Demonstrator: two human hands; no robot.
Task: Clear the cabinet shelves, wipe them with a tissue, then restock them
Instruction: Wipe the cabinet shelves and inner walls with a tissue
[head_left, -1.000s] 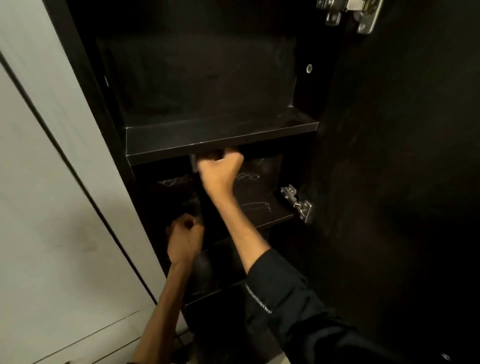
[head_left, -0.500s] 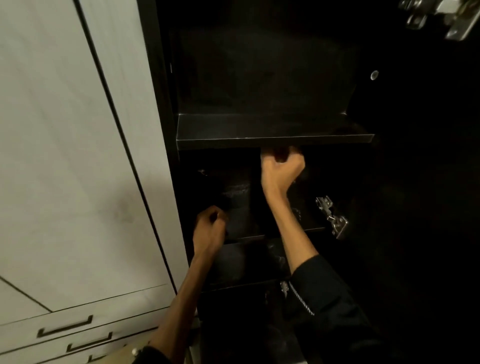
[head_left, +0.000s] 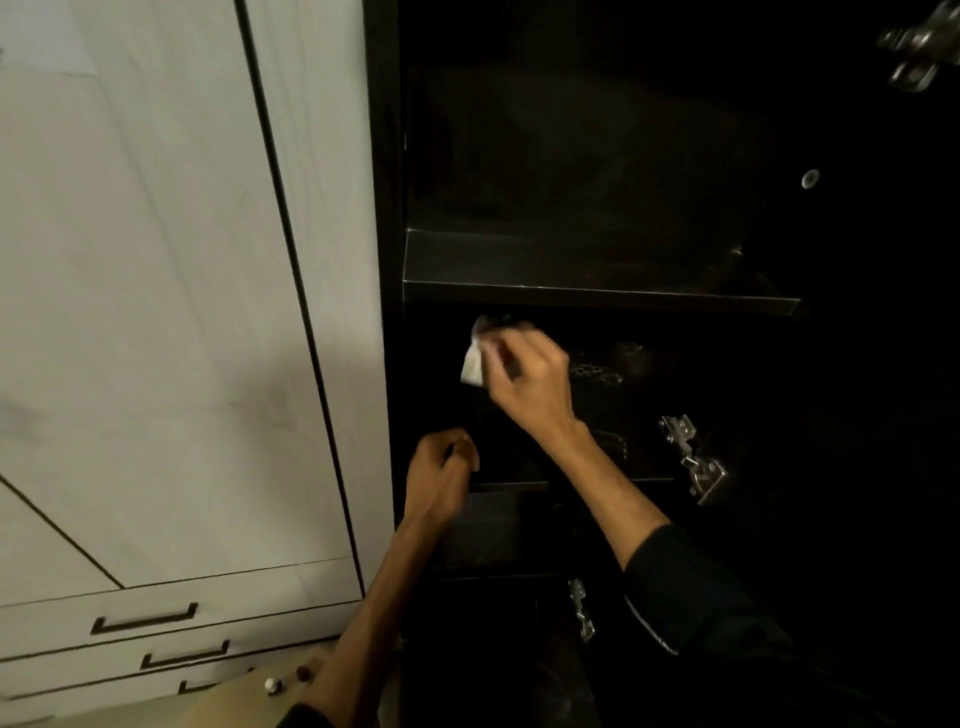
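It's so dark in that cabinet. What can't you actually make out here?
Head view only:
- Tissue: mostly hidden by the right hand holding it, and blurred.
- Left hand: whether its curled fingers hold anything, hidden by its own back.
- Lower shelves: contents lost in darkness.
- Upper hinge: blurred at the frame's edge.

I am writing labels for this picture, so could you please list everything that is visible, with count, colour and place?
cabinet: one, black, open, centre and right
shelves: at least two, black, inside the cabinet; the upper one bare
tissue: one, white, under the upper shelf at its left side
hinges: three, silver metal, on the right side of the cabinet
wardrobe doors: pale grey, left of the cabinet
drawers: three, pale with dark handles, lower left
right hand: holds the tissue under the upper shelf
left hand: fingers curled, at the lower shelf; whether it holds anything I cannot tell
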